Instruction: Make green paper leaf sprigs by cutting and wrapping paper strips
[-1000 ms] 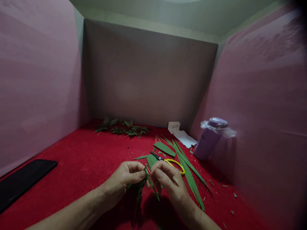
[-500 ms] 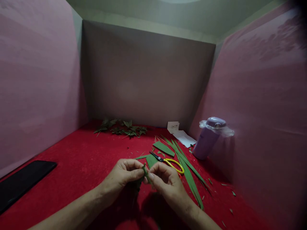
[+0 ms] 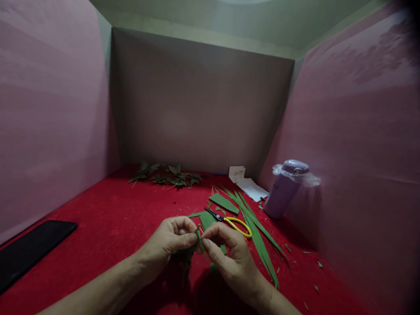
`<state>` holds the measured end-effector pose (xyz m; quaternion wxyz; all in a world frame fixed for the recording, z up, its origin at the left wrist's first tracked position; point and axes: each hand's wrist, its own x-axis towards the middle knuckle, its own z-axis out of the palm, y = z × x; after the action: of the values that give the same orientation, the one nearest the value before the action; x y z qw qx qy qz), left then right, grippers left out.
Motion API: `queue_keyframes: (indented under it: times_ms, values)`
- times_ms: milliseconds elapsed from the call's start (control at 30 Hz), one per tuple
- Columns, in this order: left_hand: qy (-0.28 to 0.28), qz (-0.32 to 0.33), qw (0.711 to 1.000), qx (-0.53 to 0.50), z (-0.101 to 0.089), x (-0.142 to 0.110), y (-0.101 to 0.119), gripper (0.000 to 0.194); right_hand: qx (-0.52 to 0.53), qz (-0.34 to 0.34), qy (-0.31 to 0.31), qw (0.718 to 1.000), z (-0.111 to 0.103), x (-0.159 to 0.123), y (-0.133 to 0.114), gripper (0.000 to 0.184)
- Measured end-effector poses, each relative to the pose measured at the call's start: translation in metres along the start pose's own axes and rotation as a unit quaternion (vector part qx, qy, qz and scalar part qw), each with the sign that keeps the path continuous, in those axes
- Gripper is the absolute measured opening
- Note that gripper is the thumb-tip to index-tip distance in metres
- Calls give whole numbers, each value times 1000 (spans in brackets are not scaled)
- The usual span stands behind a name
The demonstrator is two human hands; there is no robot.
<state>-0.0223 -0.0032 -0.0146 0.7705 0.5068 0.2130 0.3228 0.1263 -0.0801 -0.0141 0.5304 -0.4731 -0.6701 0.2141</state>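
Between my two hands is a small bundle of green leaf, dark and partly hidden by the fingers. My left hand is closed, its thumb and fingertips pinching the bundle near its top. My right hand is closed too, thumb and forefinger pinching a thin strip at the bundle's right side. Darker leafy parts hang in shadow under my left hand. Just beyond the hands lie scissors with yellow handles and dark blades, beside a cut leaf piece.
Long green leaf blades and scraps lie to the right on the red cloth. A purple tumbler with clear plastic round its top stands by the right wall. White papers, leafy sprigs and a black flat device lie around.
My right hand has shifted slightly, and the strip in its fingers now angles down to the right. A little more green leaf shows beside it. My left hand keeps its pinch.
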Motion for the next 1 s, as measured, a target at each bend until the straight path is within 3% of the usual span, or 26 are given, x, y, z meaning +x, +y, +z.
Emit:
queue_keyframes:
  times_ms: [400, 700, 867, 1000]
  values:
    - [-24, -34, 999, 15, -3, 0, 0, 26, -52, -78, -4, 996, 1, -4, 6, 9]
    - [-13, -42, 999, 14, -4, 1, -3, 28, -73, -87, 9, 993, 4, -4, 11, 10]
    - [-33, -52, 998, 17, -6, 1, -5, 26, -75, -109, 19, 991, 6, -4, 11, 13]
    - [-56, -71, 996, -6, -4, -1, -5, 27, -69, -88, 32, 993, 7, -4, 9, 13]
